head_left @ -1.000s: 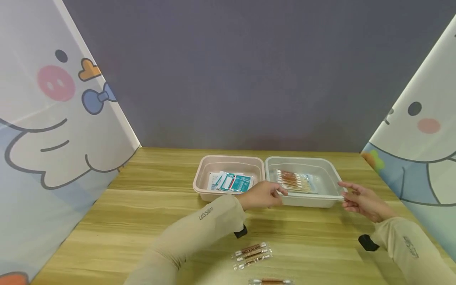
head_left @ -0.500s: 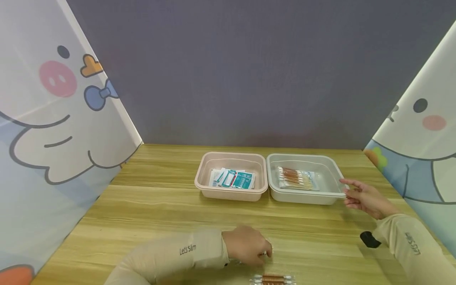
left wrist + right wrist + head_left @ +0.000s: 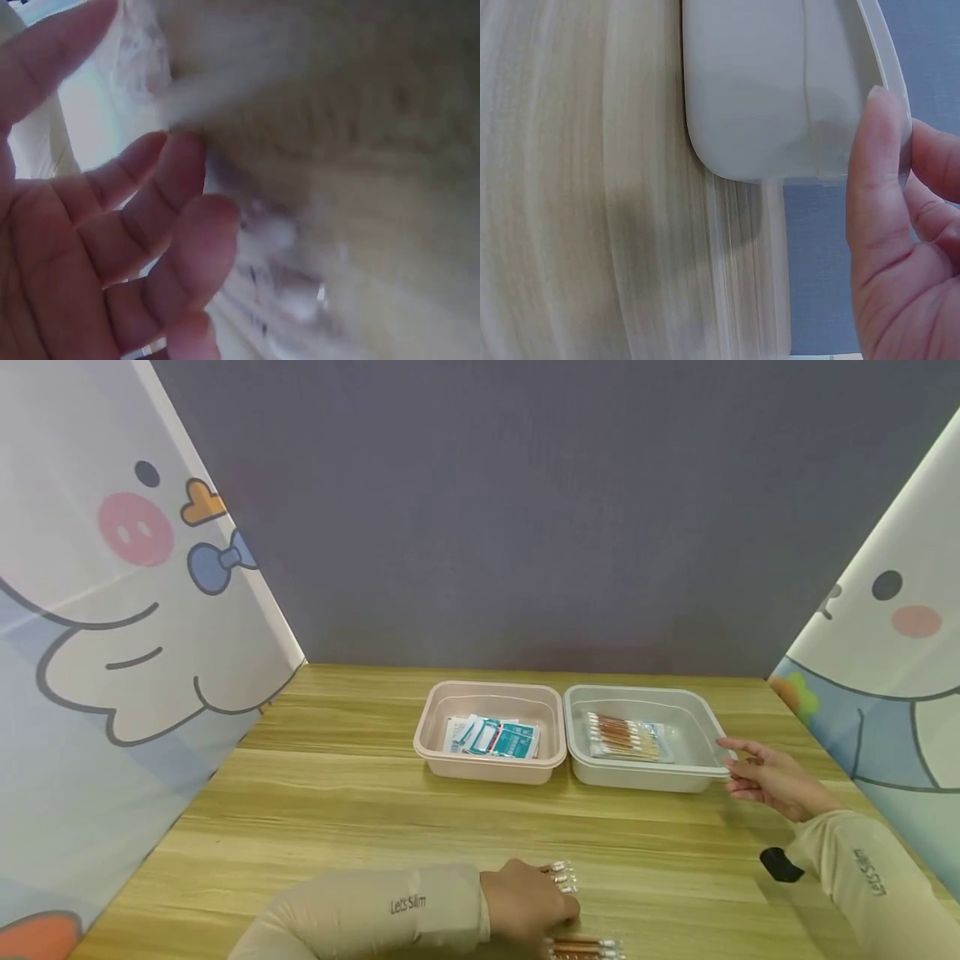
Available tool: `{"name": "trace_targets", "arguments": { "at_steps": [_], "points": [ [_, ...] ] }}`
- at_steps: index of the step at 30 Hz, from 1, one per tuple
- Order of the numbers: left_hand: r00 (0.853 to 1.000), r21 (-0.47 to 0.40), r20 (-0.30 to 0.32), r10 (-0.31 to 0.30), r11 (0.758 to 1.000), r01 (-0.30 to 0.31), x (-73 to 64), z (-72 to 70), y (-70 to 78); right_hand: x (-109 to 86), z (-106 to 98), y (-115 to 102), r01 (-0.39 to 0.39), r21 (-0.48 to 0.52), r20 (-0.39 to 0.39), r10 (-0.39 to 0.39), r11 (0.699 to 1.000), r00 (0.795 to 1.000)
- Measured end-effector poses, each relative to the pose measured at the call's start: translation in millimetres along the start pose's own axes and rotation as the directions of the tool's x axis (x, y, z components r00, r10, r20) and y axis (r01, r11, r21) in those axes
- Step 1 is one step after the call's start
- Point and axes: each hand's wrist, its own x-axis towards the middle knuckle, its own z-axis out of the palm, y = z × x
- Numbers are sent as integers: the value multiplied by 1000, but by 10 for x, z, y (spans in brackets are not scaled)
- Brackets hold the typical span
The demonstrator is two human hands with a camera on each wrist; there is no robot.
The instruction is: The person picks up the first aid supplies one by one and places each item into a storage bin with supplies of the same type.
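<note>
My left hand [image 3: 528,902] is low over the wooden table, between two groups of clear-wrapped cotton swabs. One swab group [image 3: 560,875] shows just beyond its knuckles, and another swab group [image 3: 587,948] lies at the bottom edge of the head view. In the left wrist view its fingers [image 3: 187,255] are loosely bent, the thumb is apart, and blurred swab wrappers [image 3: 292,292] show past the fingertips. Out to the right, my right hand [image 3: 772,777] pinches the rim of a white plastic bin [image 3: 780,97] between thumb and fingers. Inside that bin lies a row of brown-and-tan swabs [image 3: 622,737].
A pinkish bin [image 3: 491,768] stands directly left of the white one, with teal-and-white sachets [image 3: 510,740] in it. Behind the table [image 3: 315,802] rises a grey panel [image 3: 480,527]. Cartoon-printed panels stand on both sides.
My left hand has come back from the white bin's front to the swabs near the table's front, lastly shifting slightly nearer me. My right hand keeps its hold on the bin rim.
</note>
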Motion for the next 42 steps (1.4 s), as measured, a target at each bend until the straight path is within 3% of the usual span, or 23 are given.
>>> {"name": "trace_targets", "arguments": {
  "at_steps": [5, 14, 20, 33, 34, 36, 40, 41, 42],
  "points": [
    [999, -30, 27, 26, 999, -26, 42, 11, 7, 8, 12, -16, -8, -46, -27, 7, 999, 1000],
    [997, -53, 68, -46, 997, 50, 75, -4, -35, -1, 42, -31, -7, -66, -28, 5, 998, 1000],
    [996, -115, 86, -39, 992, 49, 104, -24, -104, 25, 57, -32, -14, -79, -35, 11, 997, 999],
    [997, -394, 73, -13, 918, 41, 189, -112, -217, -8, 13, -18, -14, -67, -23, 12, 998, 1000],
    [998, -415, 66, -6, 909, 33, 196, -122, -232, -9, 12, -18, -15, -67, -23, 13, 998, 1000],
    [999, -502, 53, 9, 865, 19, 206, -135, -265, -14, 11, -16, -18, -72, -25, 16, 997, 1000],
    [1000, -702, -5, -9, 712, 3, 230, -139, -312, -15, 21, -18, -25, -98, -36, 22, 995, 999],
    [999, -753, -18, -28, 658, 5, 234, -144, -322, -12, 27, -21, -29, -106, -39, 25, 994, 999],
    [998, -778, -42, -53, 628, 1, 244, -154, -327, -8, 32, -25, -29, -113, -41, 25, 993, 999]
  ]
}}
